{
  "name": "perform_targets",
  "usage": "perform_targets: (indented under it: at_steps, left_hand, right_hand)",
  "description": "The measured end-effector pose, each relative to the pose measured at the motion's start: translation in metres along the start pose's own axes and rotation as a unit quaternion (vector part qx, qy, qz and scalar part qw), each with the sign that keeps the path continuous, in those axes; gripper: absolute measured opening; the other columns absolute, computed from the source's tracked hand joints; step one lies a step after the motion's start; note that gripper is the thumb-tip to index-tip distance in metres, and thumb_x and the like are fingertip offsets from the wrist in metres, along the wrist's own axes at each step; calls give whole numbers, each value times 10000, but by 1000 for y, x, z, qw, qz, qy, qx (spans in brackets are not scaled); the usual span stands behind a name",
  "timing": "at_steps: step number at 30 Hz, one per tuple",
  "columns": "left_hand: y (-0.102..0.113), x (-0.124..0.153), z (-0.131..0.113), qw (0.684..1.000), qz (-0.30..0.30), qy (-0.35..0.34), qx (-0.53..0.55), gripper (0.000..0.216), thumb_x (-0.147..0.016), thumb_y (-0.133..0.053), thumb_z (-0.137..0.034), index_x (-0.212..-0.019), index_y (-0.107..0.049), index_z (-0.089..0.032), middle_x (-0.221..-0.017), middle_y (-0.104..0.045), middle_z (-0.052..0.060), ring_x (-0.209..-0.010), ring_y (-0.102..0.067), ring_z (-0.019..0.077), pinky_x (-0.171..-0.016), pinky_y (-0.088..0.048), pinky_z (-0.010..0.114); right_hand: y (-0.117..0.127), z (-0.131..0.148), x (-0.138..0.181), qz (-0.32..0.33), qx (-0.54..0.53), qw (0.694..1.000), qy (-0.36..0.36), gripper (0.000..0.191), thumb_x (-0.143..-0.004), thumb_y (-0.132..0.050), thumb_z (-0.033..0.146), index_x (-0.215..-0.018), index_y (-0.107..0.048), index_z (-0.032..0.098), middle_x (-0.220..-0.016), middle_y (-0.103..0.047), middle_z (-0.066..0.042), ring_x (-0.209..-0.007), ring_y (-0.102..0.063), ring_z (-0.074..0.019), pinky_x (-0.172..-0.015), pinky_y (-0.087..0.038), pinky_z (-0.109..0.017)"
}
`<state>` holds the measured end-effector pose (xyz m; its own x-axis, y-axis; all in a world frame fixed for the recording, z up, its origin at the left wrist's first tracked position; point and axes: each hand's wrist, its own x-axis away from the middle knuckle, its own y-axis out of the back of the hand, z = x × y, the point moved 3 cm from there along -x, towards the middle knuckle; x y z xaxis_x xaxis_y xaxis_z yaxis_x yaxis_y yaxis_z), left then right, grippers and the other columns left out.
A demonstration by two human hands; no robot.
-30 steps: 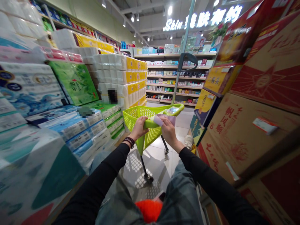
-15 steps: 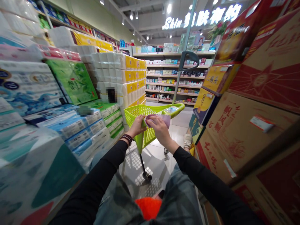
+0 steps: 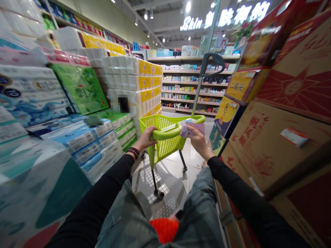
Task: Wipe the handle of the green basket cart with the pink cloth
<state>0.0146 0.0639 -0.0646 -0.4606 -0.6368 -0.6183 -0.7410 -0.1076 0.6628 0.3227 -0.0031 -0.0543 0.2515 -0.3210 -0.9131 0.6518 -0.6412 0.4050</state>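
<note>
In front of me stands a lime-green plastic shopping cart (image 3: 165,148) on dark legs with casters. My left hand (image 3: 147,138) is closed round the left end of the cart's handle (image 3: 168,134). A light purple cloth (image 3: 184,130) lies against the right part of that handle. My right hand (image 3: 197,137) is closed on the cloth and presses it to the bar; part of the cloth hangs out behind the fingers. A pale label strip shows on the handle between my hands.
Packs of tissue paper (image 3: 85,134) are piled on my left, with toilet roll stacks (image 3: 124,69) behind. Cardboard boxes (image 3: 279,144) rise close on my right. Past the cart are shelves of small goods (image 3: 191,88) and a grey pole handle (image 3: 213,64).
My right hand has slid the cloth to the right along the handle, away from my left hand. More of the bar shows now. The cart has turned slightly.
</note>
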Motion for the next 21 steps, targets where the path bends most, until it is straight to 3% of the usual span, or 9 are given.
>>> perform_targets:
  at_steps: [3,8,10,16,18,21]
  left_hand:
    - [3,0,1,1000,7,-7,11,571,-628,-770,-176,-1167,-587,-214,-1205,-640,76,-1173,-620,306,-1060,-515,464]
    - [5,-2,5,1000,5,-3,14,570,-621,-775,-187,-1157,-582,-210,-1193,-634,78,-1178,-620,308,-1066,-514,461]
    - [6,-2,7,1000,8,1,15,559,-625,-774,-194,-1151,-582,-212,-1203,-633,78,-1186,-621,307,-1072,-513,459]
    - [6,-5,12,1000,19,-9,23,579,-628,-784,-210,-1173,-587,-226,-1216,-642,69,-1201,-615,304,-1087,-506,462]
    - [5,-7,14,999,26,-12,23,578,-625,-787,-221,-1170,-594,-226,-1212,-651,66,-1199,-616,303,-1085,-507,461]
    - [8,-9,19,999,37,-5,16,555,-620,-773,-229,-1148,-602,-220,-1207,-665,60,-1180,-629,296,-1067,-519,458]
  right_hand:
    - [-3,19,-17,2,-47,999,-11,353,-965,-492,125,-755,-754,234,-1157,-802,-75,-1142,-744,-236,-1007,-625,-415]
    - [-25,62,-43,89,-126,988,-5,354,-868,-473,70,-946,-785,217,-1147,-798,-81,-1031,-752,-220,-895,-607,-344]
    - [-25,55,-53,115,-119,986,-15,343,-837,-478,68,-930,-780,201,-1045,-803,-78,-941,-744,-217,-852,-586,-320]
    - [-5,-11,-77,139,-42,980,-133,334,-779,-485,87,-844,-793,199,-857,-799,-44,-812,-725,-236,-732,-557,-303]
    - [-7,-4,-80,177,-25,975,-134,349,-787,-488,82,-866,-808,200,-896,-811,-45,-846,-733,-240,-768,-556,-312]
    - [-18,33,-82,258,-19,964,-62,373,-852,-501,63,-988,-824,189,-1119,-813,-80,-1022,-735,-235,-931,-521,-322]
